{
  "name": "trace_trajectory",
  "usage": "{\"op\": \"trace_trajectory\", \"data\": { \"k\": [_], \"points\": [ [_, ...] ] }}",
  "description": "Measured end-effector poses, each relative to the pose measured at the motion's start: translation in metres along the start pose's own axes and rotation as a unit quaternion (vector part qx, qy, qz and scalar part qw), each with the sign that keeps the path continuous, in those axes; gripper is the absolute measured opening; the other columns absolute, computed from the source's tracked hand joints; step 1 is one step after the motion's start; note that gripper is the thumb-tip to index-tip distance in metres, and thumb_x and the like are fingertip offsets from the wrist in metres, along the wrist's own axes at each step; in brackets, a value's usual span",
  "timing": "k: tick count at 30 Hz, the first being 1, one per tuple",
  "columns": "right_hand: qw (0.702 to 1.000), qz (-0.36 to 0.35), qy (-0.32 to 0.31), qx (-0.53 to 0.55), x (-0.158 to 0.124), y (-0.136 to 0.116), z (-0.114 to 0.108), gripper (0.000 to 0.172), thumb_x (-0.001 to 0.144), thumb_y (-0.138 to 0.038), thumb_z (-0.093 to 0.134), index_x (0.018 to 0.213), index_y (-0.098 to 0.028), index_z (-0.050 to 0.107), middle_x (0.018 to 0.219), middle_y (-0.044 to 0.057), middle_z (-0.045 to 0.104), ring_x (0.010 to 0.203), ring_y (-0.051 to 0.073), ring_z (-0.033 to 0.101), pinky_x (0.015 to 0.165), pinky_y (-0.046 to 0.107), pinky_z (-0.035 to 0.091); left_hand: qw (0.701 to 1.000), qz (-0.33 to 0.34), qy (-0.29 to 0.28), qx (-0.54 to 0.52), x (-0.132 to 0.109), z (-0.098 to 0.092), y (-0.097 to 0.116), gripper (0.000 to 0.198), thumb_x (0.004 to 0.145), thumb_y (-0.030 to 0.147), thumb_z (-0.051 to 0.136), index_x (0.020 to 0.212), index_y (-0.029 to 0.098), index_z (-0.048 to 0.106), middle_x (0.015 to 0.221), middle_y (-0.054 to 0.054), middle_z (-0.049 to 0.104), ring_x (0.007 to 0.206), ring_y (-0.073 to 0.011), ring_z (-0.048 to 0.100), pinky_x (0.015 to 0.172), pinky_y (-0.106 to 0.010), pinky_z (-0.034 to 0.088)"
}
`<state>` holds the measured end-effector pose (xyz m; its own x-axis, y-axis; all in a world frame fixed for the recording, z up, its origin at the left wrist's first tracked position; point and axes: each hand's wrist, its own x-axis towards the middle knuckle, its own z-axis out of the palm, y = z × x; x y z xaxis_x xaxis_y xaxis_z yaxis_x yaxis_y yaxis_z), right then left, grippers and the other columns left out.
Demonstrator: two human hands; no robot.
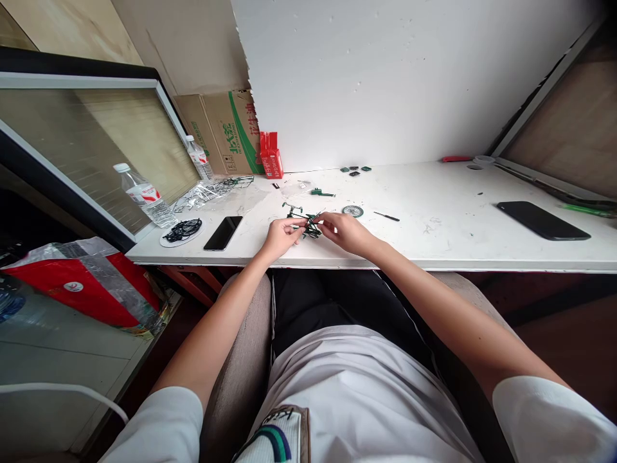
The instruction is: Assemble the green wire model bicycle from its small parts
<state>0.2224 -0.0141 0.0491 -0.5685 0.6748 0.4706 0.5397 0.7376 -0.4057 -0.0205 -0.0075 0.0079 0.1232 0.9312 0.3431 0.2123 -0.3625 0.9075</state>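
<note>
Between my hands, just above the white table's front part, is a small dark green model bicycle with its handlebars toward the far left. My left hand is closed on its left side, thumb and fingers pinching the frame. From the right, my right hand pinches at the upper part of the model; whether a tiny piece sits between those fingertips is too small to tell. A loose spoked wheel lies beyond my right hand. Right of it rests a thin dark screwdriver-like tool. A green part lies behind the model.
On the left stand water bottles, a plate of black parts and a phone. Behind are a red box, a cardboard carton and small green pieces. A black phone-like slab lies right, near the table edge.
</note>
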Motion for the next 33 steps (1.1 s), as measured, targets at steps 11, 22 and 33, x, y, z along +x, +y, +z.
{"op": "trace_trajectory", "data": {
  "k": [11, 22, 33],
  "points": [
    [0.998, 0.014, -0.013, 0.068, 0.001, -0.005, -0.002, 0.034, 0.111, -0.039, 0.053, 0.109, -0.017, 0.079, 0.091, 0.010, 0.081, 0.074, 0.021, 0.068, 0.072, 0.031, 0.047, 1.000, -0.007, 0.004, -0.028, 0.003, 0.002, 0.000, 0.032, 0.081, 0.033, 0.082, 0.105, 0.013, 0.084, 0.096, -0.012, 0.084, 0.057, -0.0152, 0.071, 0.061, -0.030, 0.056],
    [0.985, 0.034, 0.007, 0.171, 0.003, -0.002, -0.001, 0.036, 0.106, -0.039, 0.054, 0.113, -0.016, 0.081, 0.103, 0.010, 0.082, 0.087, 0.022, 0.073, 0.078, 0.032, 0.056, 0.999, -0.017, 0.002, -0.046, 0.000, 0.002, 0.014, 0.033, 0.073, 0.029, 0.081, 0.102, 0.014, 0.081, 0.089, -0.009, 0.080, 0.060, -0.0140, 0.064, 0.065, -0.031, 0.051],
    [0.981, 0.036, 0.027, 0.191, 0.003, 0.001, 0.004, 0.031, 0.102, -0.031, 0.059, 0.118, -0.019, 0.083, 0.121, 0.013, 0.082, 0.106, 0.024, 0.074, 0.080, 0.031, 0.058, 0.995, -0.004, -0.045, -0.090, -0.001, 0.003, 0.025, 0.054, 0.090, 0.069, 0.073, 0.091, 0.016, 0.078, 0.087, -0.008, 0.074, 0.085, -0.0215, 0.068, 0.078, -0.031, 0.055]
  ]
}}
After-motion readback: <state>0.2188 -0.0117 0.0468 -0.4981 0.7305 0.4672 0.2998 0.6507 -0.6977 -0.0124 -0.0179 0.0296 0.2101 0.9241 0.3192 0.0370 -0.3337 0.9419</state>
